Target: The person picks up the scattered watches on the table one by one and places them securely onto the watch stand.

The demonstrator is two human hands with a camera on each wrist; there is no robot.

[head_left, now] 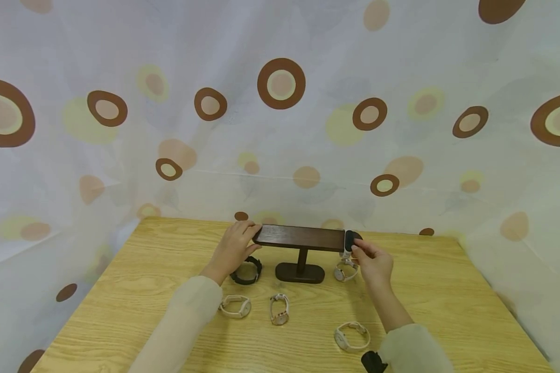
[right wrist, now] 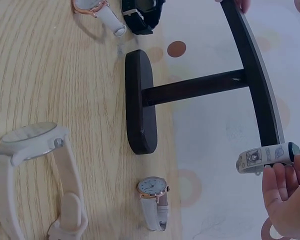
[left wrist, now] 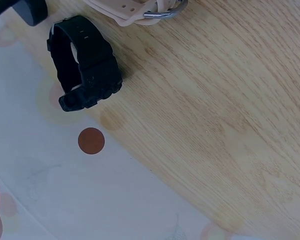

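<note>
My left hand (head_left: 231,249) grips the left end of the dark wooden watch stand's bar (head_left: 303,238). At the bar's right end, my right hand (head_left: 376,263) pinches a watch (right wrist: 267,157) with a dark face and a pale printed strap. Its strap appears to be around the bar's tip; the far side is hidden. Below the left hand sits a black watch (left wrist: 85,65) on the table, its band closed in a loop. A white-strapped watch with a rose-gold case (right wrist: 153,187) lies under the bar's right end.
Nearer me on the wooden table (head_left: 415,290) lie a cream watch (head_left: 235,306), a rose-gold watch (head_left: 280,309) and a white watch (head_left: 352,336). The stand's oval base (head_left: 300,273) rests mid-table. A patterned sheet (head_left: 280,140) hangs behind and at both sides.
</note>
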